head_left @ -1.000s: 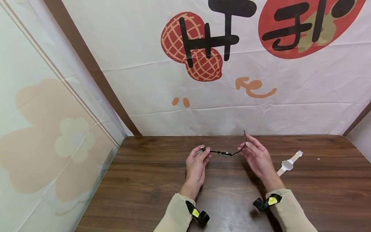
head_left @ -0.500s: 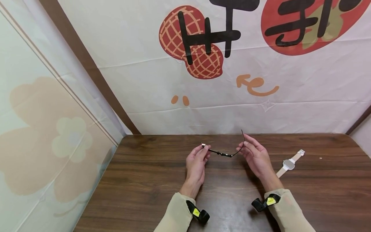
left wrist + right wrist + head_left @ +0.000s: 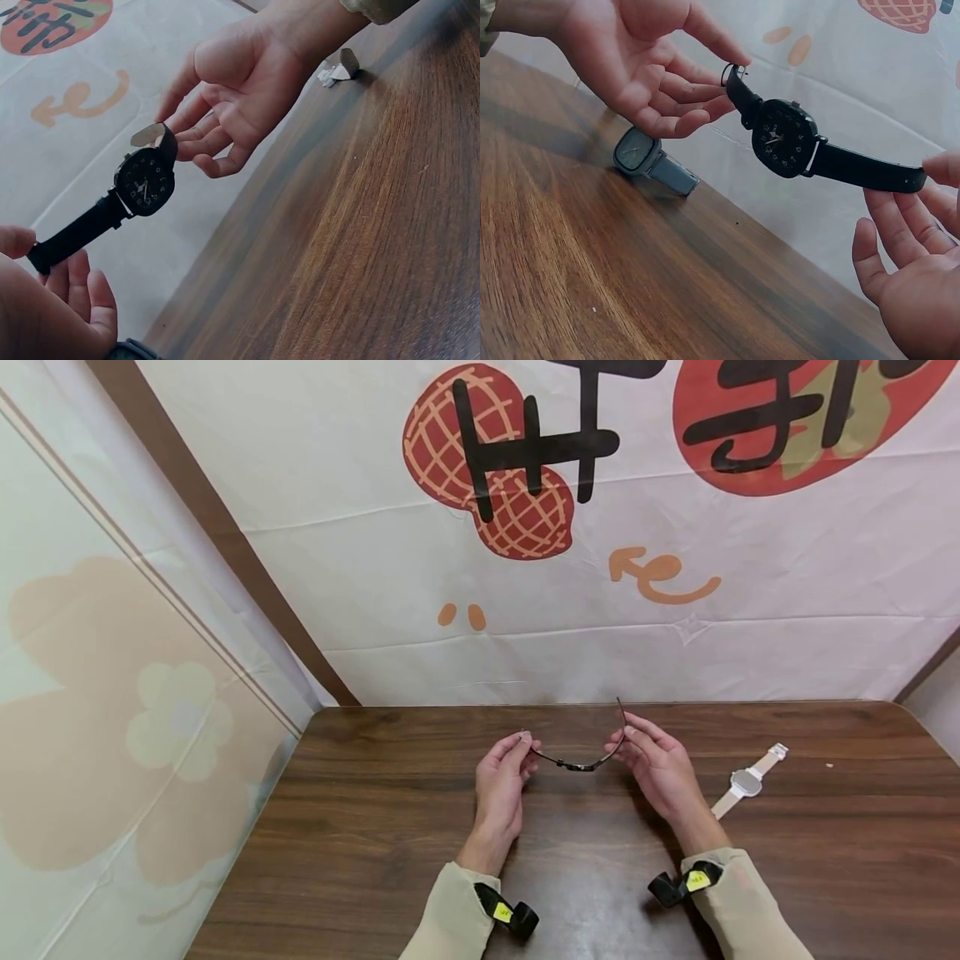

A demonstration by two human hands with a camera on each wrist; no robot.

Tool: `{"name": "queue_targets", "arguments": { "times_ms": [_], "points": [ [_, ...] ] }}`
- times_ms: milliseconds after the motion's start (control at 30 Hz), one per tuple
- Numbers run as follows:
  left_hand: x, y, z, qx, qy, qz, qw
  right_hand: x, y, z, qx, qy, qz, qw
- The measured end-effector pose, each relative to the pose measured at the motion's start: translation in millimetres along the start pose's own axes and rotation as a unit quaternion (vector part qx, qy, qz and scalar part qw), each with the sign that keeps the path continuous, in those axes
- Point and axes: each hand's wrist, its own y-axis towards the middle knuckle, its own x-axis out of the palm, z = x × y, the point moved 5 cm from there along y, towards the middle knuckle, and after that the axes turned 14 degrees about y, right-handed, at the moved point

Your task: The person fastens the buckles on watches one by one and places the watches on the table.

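Note:
Both hands hold a black wristwatch (image 3: 580,767) up over the table. Its strap bows down between them, with the dial at the low point. My left hand (image 3: 498,785) pinches the buckle end between thumb and fingers. My right hand (image 3: 663,772) pinches the other strap, whose thin tip stands up past the fingers. In the left wrist view the black dial (image 3: 145,182) shows pale numerals and hands. The right wrist view shows the metal buckle (image 3: 737,73) at the left fingertips. The other fingers of both hands are loosely curled.
A white watch (image 3: 746,782) with a pale strap lies on the brown table (image 3: 360,827) beyond the right hand. A grey-blue watch (image 3: 636,152) lies below the left hand, hidden in the head view. A printed cloth (image 3: 360,577) hangs behind the table.
The hands have come slightly closer together, so the watch bows lower between them. My left thumb now covers more of the buckle end. The head view has shifted a little.

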Motion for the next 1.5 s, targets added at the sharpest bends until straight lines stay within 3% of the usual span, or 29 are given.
{"name": "queue_targets", "arguments": {
  "times_ms": [500, 800, 1133, 1333, 1500],
  "points": [
    [7.4, -8.1, 7.0, -0.004, 0.009, -0.045, 0.9989, 4.9, -5, -2, 0.001, -0.028, -0.024, 0.999],
    [6.1, -7.1, 7.6, -0.019, 0.001, -0.053, 0.9984, 17.5, -9, -8, -0.02, -0.023, -0.097, 0.995],
    [7.2, -11.4, 15.0, -0.006, 0.002, -0.066, 0.9978, 36.4, -14, -7, -0.012, -0.056, -0.206, 0.977],
    [8.2, -13.3, 18.5, -0.003, 0.004, -0.069, 0.9976, 40.7, -16, -6, 0.001, -0.046, -0.217, 0.975],
    [9.1, -14.1, 19.8, 0.008, 0.006, -0.077, 0.997, 45.5, -18, -6, 0.002, -0.068, -0.232, 0.97]
  ]
}}
